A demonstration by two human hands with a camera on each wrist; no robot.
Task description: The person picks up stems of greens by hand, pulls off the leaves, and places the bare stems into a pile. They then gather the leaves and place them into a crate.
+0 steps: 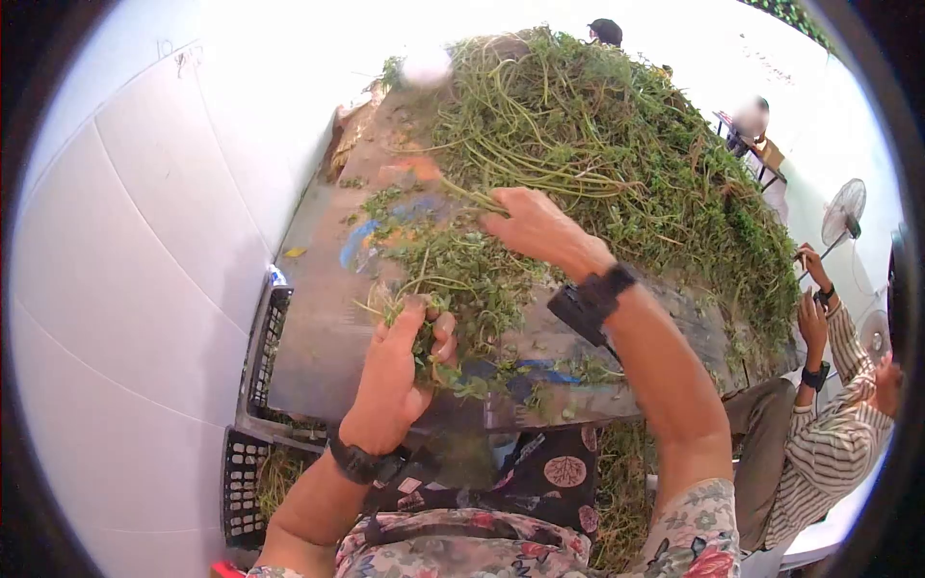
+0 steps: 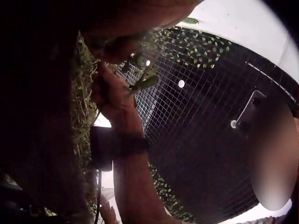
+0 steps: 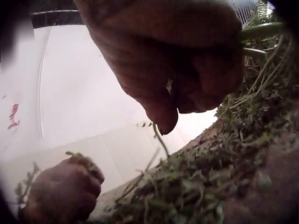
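Note:
Green leafy stems [image 1: 578, 125] are heaped over the far side of the table, with a looser patch [image 1: 472, 279] nearer the person. The left hand [image 1: 400, 361] curls round a small bunch of leafy sprigs at the near left. Ahead and to the right, the right hand [image 1: 535, 226] pinches long stems at the heap's edge. In the right wrist view, the right hand [image 3: 182, 60] has curled fingers with green stems at its side, and the left hand [image 3: 65, 191] holds sprigs lower left. The left wrist view is dark; the right hand [image 2: 112, 93] shows beyond the leaves.
Black crates [image 1: 246, 482] stand at the table's left side, below its top. More cut greens [image 1: 621, 482] lie under the near edge. Another person in a striped shirt [image 1: 833, 433] works at the right. A fan [image 1: 845, 212] and a white wall [image 1: 125, 270] are also in view.

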